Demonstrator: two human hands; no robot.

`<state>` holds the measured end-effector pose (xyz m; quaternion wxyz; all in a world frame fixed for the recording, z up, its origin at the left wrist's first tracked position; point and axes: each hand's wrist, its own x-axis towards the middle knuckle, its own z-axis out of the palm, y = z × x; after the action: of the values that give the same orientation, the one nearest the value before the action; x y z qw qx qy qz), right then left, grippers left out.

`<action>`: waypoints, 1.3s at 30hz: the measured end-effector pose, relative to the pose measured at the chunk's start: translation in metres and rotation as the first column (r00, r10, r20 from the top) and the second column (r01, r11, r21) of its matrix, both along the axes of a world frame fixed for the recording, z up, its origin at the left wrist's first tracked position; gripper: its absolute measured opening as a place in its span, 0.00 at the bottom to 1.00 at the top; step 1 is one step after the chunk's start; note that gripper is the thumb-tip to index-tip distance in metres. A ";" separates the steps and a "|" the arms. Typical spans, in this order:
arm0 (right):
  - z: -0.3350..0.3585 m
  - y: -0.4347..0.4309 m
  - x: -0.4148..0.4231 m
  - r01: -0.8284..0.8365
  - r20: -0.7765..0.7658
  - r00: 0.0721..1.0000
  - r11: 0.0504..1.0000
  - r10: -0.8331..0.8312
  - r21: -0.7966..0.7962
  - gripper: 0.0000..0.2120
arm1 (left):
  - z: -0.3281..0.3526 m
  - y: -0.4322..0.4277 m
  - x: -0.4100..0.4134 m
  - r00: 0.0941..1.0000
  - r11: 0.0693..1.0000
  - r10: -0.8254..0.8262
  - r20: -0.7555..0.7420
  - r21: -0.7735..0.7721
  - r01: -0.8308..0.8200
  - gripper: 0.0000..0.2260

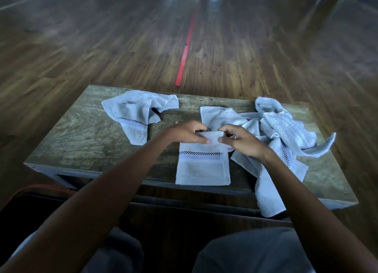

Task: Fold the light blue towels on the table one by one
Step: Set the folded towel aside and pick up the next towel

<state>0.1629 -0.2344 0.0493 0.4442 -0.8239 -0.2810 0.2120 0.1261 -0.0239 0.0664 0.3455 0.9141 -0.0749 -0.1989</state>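
Note:
A light blue towel (202,166) with a dark checkered stripe lies flat at the middle of the wooden table (81,142), its near edge at the table's front. My left hand (188,132) and my right hand (241,141) both pinch its far end, which is lifted and curled over towards me. A crumpled towel (135,113) lies at the back left. On the right a heap of towels (286,133) spreads out, one of them hanging over the front edge (268,195).
The low table stands on a wooden floor with a red tape line (185,54) running away from it. My knees (251,252) are below the table's front edge. Bare tabletop shows at the left front.

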 end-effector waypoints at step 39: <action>-0.043 0.040 -0.010 0.202 0.203 0.969 0.919 -0.139 -0.339 0.05 | -0.081 0.085 -0.054 0.812 0.816 0.561 0.162 -0.270 -0.510 0.02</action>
<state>0.1531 -0.1943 0.0064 0.2775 -0.9276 -0.2026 0.1467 0.0717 0.0606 -0.0142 0.4727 0.8718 0.1259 0.0255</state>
